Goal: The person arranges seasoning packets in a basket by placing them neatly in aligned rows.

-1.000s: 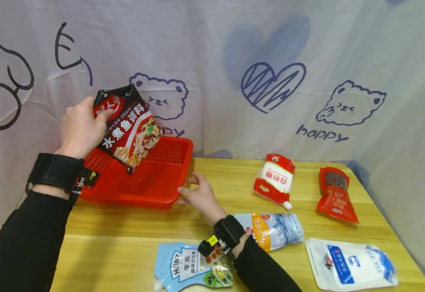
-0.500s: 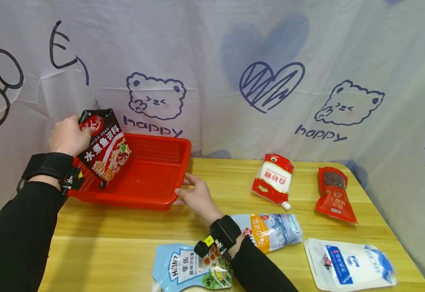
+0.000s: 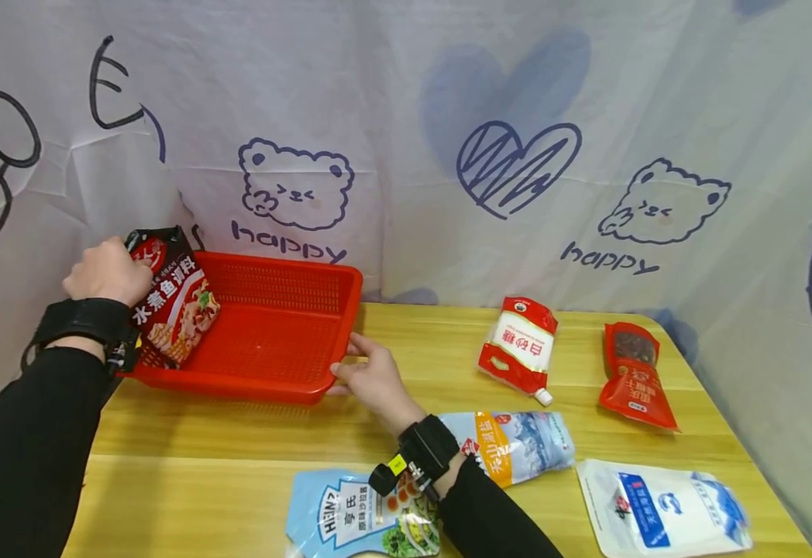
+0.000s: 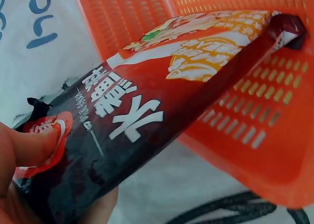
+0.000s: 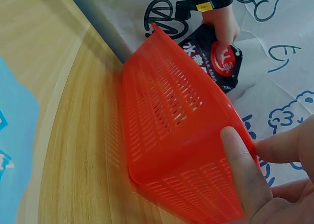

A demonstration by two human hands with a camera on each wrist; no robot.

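Clock directions taken from the basket's middle, 12 away from the wearer. On my feed, the wearer's left hand [image 3: 108,271] pinches the black-and-red seasoning pouch [image 3: 176,306] near its upper end, thumb on the printed face. The pouch is tilted inside the red basket [image 3: 266,333] at 9 o'clock, its lower end below the rim; whether it touches the basket floor I cannot tell. The right hand [image 3: 376,380] grips the basket rim at 4 o'clock, fingers [image 5: 243,165] along the outer wall. On the counter [image 3: 225,434]: sugar pouch [image 3: 528,341] at 3, red snack pouch [image 3: 636,380] farther out at 3, salt pouch [image 3: 531,446] at 4, blue-and-white pouch [image 3: 664,511] beyond it, Heinz pouch [image 3: 350,511] at 5. I judge the step in hand as placing the pouch; the next move seems to call for seating it, then parting the left fingers while the right steadies the basket.
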